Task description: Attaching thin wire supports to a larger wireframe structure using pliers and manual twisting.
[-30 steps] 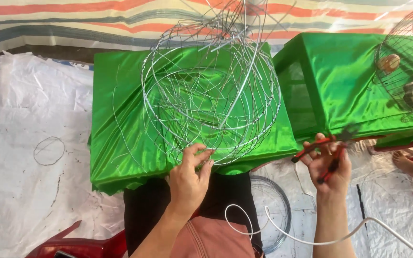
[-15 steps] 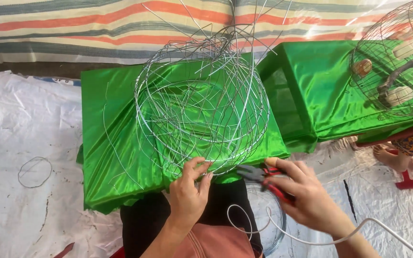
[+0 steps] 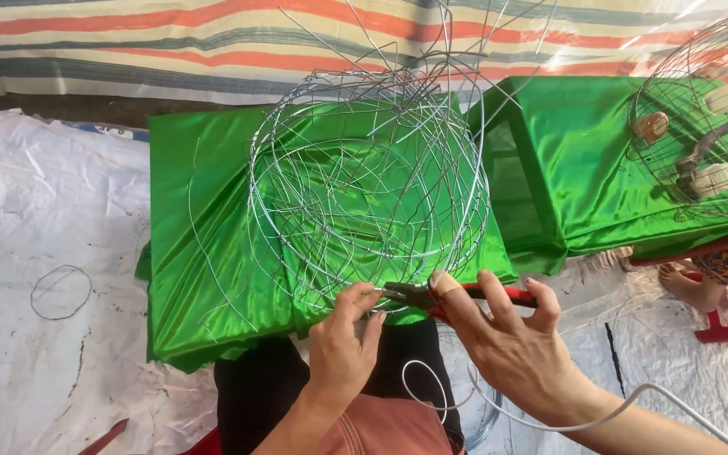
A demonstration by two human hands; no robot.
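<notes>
Right hand has swung in from the side; its red-handled pliers now bite the wire frame rim. Left hand stays pinched on that rim beside the tips.

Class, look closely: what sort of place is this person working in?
Probably a makeshift floor-level craft workspace: a white plastic sheet covers the ground, green cloth drapes low stands, and a striped tarp hangs behind a wire frame.

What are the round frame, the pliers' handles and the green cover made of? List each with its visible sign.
Round frame: thin bare metal wire, silvery, catching the light along its loops; probably steel.
Pliers: dark metal tip; red handles, seemingly plastic or rubber coated, in the right hand.
Green cover: glossy fabric, satin-like, with sheen and soft folds.
The left hand steadies the wire.
</notes>
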